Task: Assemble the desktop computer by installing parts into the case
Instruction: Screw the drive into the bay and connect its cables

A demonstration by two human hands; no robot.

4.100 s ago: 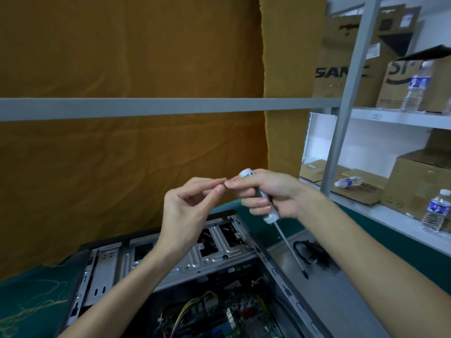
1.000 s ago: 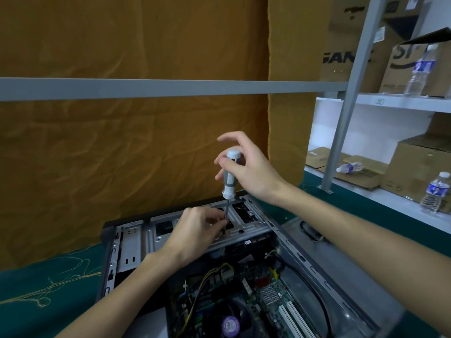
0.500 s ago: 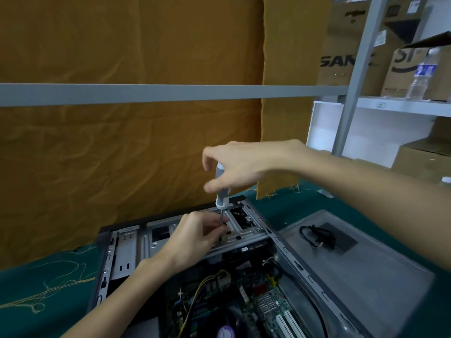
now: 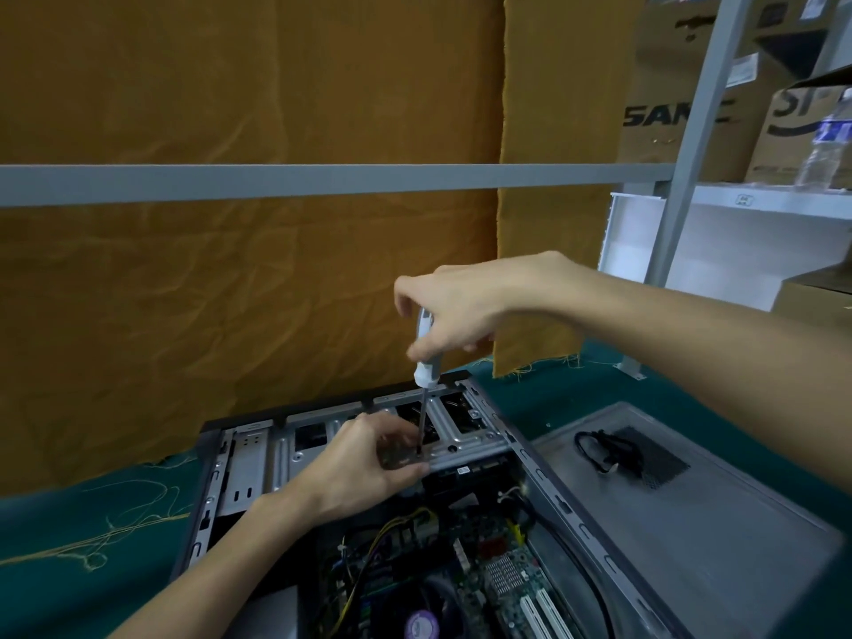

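Over the open case [image 4: 571,495] on the bench, my right hand [image 4: 465,311] pinches the screwdriver [image 4: 424,357]; my left hand [image 4: 359,468] pinches near its tip. A tilt may make it slip off the screw.

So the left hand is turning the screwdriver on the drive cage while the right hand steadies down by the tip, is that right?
The hands are swapped. In the head view the right hand grips the screwdriver from above, and the left hand steadies down by the tip on the drive cage.
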